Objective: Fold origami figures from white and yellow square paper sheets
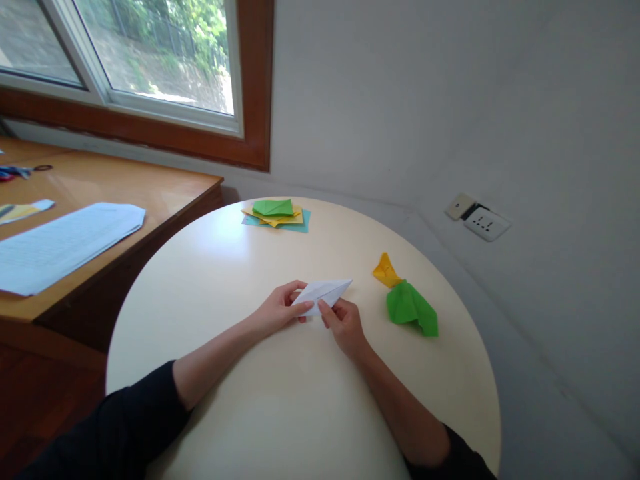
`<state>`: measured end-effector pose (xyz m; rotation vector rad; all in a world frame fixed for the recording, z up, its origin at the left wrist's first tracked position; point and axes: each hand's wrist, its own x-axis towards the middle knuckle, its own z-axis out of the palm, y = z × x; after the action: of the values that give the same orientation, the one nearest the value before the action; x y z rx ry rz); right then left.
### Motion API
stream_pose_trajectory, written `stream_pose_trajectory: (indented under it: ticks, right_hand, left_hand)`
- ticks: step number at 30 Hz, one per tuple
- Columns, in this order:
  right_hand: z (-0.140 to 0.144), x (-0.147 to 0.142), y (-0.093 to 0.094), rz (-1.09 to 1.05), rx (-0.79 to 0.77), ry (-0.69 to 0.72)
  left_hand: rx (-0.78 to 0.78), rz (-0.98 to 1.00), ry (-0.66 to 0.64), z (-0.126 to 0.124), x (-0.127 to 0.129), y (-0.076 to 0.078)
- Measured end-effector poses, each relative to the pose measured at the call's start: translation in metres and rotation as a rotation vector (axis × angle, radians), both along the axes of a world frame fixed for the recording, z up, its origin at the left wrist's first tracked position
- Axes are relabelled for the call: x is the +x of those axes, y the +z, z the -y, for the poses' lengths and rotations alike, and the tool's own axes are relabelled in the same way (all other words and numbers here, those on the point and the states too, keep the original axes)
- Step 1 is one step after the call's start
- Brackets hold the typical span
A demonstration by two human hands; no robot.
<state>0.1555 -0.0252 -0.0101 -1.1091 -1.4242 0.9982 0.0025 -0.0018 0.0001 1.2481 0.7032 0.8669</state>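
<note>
white folded paper, long pointed shape [323,293], held just above the middle of the round cream table [250,400] | left hand [277,310] pinches its near-left end | right hand [345,325] grips its lower edge with thumb and fingers | just right: crumpled green paper [411,308] touching yellow folded paper [386,270] | far edge: stack of green, yellow and teal paper sheets [276,215]
</note>
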Motion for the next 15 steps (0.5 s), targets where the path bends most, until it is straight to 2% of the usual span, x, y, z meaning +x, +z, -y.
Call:
stream_pose_trajectory:
  ticks: [7, 15]
  right_hand:
    - [-0.0007, 0.0007, -0.0005, -0.006, -0.074, 0.029]
    - [-0.002, 0.0018, 0.0017, -0.027, -0.122, 0.032]
  left_hand:
    - [0.061, -0.131, -0.007, -0.0018, -0.0017, -0.0006]
    - [0.035, -0.144, -0.073, 0.0011, -0.0005, 0.0008]
